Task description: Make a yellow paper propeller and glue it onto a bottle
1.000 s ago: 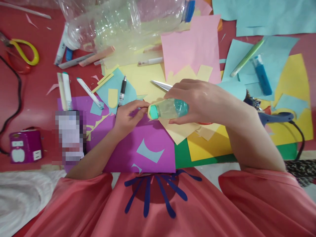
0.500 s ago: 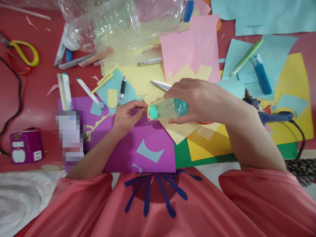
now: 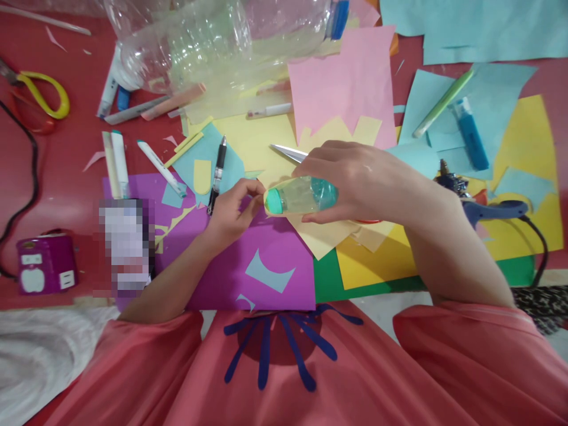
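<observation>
A small clear bottle (image 3: pixel 299 196) with a green cap (image 3: pixel 274 201) lies on its side above the purple sheet (image 3: pixel 279 242), its cap pointing left. My right hand (image 3: pixel 355 180) is wrapped round the bottle's base, where a teal patch shows. A thin yellow paper strip (image 3: pixel 267 203) stands around the cap end. My left hand (image 3: pixel 237 207) pinches the strip's edge between thumb and fingers, just left of the cap. Scissors (image 3: pixel 288 153) lie partly under my right hand, with the blades showing.
Large clear bottles (image 3: pixel 199 41) lie at the back. A black pen (image 3: pixel 217 171) and markers (image 3: pixel 162 168) are left of centre, near a phone (image 3: pixel 128 248). A blue glue gun (image 3: pixel 497 210) is by my right forearm; yellow-handled scissors (image 3: pixel 47 97) lie far left.
My left hand has shifted very slightly, and more of the black pen beside it shows. My right hand and the bottle have hardly moved.
</observation>
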`<state>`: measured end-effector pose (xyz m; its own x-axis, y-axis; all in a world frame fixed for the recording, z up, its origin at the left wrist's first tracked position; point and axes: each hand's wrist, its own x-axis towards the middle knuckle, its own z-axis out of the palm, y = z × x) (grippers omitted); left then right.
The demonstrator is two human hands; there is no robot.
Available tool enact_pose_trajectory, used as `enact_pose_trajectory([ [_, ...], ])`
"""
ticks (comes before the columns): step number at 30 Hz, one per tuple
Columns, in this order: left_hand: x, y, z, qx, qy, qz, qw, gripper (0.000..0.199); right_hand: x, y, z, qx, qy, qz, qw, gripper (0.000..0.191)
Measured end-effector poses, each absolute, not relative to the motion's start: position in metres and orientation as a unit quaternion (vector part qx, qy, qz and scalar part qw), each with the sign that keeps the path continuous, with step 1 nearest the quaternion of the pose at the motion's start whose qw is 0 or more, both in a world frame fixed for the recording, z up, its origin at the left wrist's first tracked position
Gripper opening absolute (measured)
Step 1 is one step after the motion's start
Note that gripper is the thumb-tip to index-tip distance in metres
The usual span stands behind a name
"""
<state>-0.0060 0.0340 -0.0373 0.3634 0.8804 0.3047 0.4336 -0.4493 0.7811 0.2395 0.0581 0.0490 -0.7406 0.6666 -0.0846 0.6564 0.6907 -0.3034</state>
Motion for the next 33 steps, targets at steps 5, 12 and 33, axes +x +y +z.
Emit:
enact_pose_trajectory([
  [5, -0.006, 0.033, -0.037, 0.781, 0.422, 0.357, 0.29, 0.031, 0.239, 0.058, 0.046, -0.358, -0.921, 0.149, 0.026, 0.041],
  [12, -0.003, 0.033, -0.033, 0.78, 0.427, 0.42, 0.18, 0.017, 0.238, 0.057, 0.04, -0.384, -0.913, 0.132, 0.04, 0.055],
  [33, -0.002, 0.036, -0.034, 0.854, 0.336, 0.397, 0.022, 0.014, 0.227, 0.046, 0.036, -0.405, -0.912, 0.052, 0.049, 0.034],
])
